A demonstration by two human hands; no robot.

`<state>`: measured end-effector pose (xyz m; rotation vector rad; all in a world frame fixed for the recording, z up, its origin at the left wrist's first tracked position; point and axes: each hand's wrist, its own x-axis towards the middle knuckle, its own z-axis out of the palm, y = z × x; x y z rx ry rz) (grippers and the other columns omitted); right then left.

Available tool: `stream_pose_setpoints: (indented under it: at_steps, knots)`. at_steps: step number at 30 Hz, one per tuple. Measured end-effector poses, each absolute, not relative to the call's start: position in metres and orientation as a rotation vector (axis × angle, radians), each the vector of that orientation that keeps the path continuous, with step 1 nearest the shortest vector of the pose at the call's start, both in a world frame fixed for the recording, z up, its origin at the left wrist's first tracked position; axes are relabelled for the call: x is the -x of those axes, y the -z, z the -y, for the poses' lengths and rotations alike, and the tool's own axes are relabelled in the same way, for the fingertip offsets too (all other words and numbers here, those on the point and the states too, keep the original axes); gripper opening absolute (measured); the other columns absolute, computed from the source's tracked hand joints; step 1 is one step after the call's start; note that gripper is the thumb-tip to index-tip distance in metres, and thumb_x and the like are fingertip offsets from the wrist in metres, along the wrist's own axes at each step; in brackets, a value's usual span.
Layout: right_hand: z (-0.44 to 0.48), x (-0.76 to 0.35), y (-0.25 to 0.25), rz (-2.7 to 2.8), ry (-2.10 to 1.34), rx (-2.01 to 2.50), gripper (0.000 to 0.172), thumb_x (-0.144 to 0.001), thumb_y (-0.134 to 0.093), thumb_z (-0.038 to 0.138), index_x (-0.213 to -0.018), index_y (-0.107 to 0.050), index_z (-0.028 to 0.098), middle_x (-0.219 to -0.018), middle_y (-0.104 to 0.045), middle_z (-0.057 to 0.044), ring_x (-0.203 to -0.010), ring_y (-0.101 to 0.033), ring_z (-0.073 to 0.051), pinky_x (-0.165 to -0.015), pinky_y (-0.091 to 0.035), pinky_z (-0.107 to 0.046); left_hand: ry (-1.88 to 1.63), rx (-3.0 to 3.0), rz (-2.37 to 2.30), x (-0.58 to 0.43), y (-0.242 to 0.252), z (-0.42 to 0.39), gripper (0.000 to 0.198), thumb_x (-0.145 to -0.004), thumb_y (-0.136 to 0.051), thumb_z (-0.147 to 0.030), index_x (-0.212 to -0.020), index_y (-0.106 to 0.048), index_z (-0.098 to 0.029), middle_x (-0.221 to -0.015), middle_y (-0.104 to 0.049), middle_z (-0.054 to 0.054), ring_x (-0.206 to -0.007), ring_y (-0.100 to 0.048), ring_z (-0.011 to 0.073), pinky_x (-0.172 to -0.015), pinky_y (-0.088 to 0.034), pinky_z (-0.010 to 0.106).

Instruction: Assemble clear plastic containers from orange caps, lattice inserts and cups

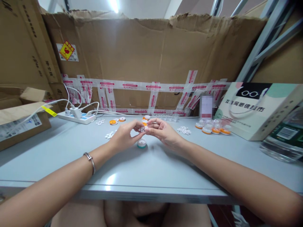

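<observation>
Near the middle of the table, my left hand (125,135) and my right hand (165,132) meet, their fingertips pinched on a small white part (142,129). Just below them a round white piece with a green base (142,143) stands on the table. Partly hidden behind my fingers are white and orange round pieces (146,117). Orange rings (113,122) lie to the left, with small white discs (109,135) nearer to me. A pile of small white parts (184,130) lies right of my right hand.
Several clear-topped orange containers (216,128) stand at the right, by a paper bag (251,110) and a large bottle (284,135). A power strip (77,117) with cables and an open cardboard box (23,123) are at the left. Clear cups (169,118) line the taped cardboard (151,56).
</observation>
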<state>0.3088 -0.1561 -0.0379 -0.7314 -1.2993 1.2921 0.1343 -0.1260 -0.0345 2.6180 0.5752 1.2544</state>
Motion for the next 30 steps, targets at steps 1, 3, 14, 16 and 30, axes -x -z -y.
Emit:
stream_pose_setpoints:
  at_steps: [1,3,14,16,30]
  knots:
    - [0.156,-0.309,0.038,1.308,-1.299,0.72,0.033,-0.058,-0.079,0.023,-0.084,-0.058,0.02,-0.075,-0.067,0.002,-0.075,-0.063,-0.012,-0.081,-0.046,-0.031,-1.262,-2.612,-0.579,-0.134,0.034,0.126,0.01,-0.081,-0.057,-0.021,-0.089,-0.056,-0.015,-0.083,-0.065,0.005,-0.073,-0.06,0.0126,-0.07,-0.051,0.024]
    - [0.155,-0.31,0.038,1.334,-1.291,0.706,0.034,-0.058,-0.079,0.021,-0.087,-0.062,0.021,-0.081,-0.068,0.001,-0.079,-0.063,-0.012,-0.083,-0.046,-0.03,-1.288,-2.599,-0.568,-0.133,0.033,0.125,0.011,-0.081,-0.057,-0.02,-0.091,-0.056,-0.015,-0.083,-0.065,0.005,-0.073,-0.061,0.0125,-0.07,-0.052,0.025]
    - [0.154,-0.308,0.042,1.333,-1.212,0.681,0.022,-0.06,-0.077,0.02,-0.08,-0.067,0.02,-0.083,-0.069,0.001,-0.08,-0.063,-0.011,-0.081,-0.049,-0.028,-1.371,-2.594,-0.508,-0.134,0.033,0.126,0.012,-0.08,-0.059,-0.017,-0.09,-0.053,-0.015,-0.081,-0.063,0.004,-0.073,-0.061,0.0121,-0.068,-0.053,0.024]
    - [0.155,-0.306,0.042,1.348,-1.187,0.679,0.026,-0.061,-0.077,0.02,-0.085,-0.066,0.02,-0.083,-0.069,0.0,-0.081,-0.063,-0.012,-0.082,-0.048,-0.028,-1.379,-2.611,-0.523,-0.134,0.033,0.125,0.01,-0.079,-0.059,-0.017,-0.087,-0.053,-0.015,-0.078,-0.062,0.003,-0.071,-0.06,0.0119,-0.067,-0.052,0.024]
    - [0.161,-0.301,0.038,1.196,-1.203,0.751,0.035,-0.056,-0.079,0.022,-0.078,-0.052,0.019,-0.065,-0.061,0.006,-0.068,-0.059,-0.01,-0.076,-0.043,-0.028,-1.313,-2.688,-0.471,-0.134,0.034,0.122,0.012,-0.079,-0.058,-0.014,-0.091,-0.056,-0.015,-0.081,-0.066,0.003,-0.07,-0.061,0.0112,-0.067,-0.052,0.023]
